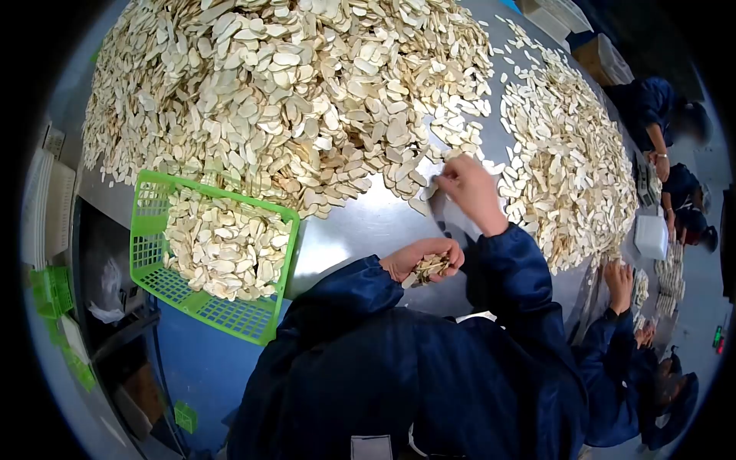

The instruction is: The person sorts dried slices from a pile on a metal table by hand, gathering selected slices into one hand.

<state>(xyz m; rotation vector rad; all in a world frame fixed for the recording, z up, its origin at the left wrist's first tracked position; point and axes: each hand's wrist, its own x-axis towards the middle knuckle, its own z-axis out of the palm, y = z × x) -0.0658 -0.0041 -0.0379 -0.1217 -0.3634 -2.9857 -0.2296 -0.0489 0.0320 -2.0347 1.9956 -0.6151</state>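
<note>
A broad heap of pale, dried-looking flat slices (307, 92) covers the far part of the metal table. My left hand (422, 257) is curled palm-up near my body, closed around a handful of slices (431, 267). At the heap's near edge is my right hand (471, 193), its thumb and fingers brought together over a few loose slices. Whatever may be between those fingertips is too small to make out. To the left of my left hand, a green plastic basket (215, 191) stands tilted, partly filled with similar slices.
A second heap of slices (563, 165) lies to the right on the metal table (337, 238). Co-workers in dark blue sit along the right side, one with a hand (618, 285) near that heap. A white container (651, 237) stands there. White trays (50, 203) are stacked at far left.
</note>
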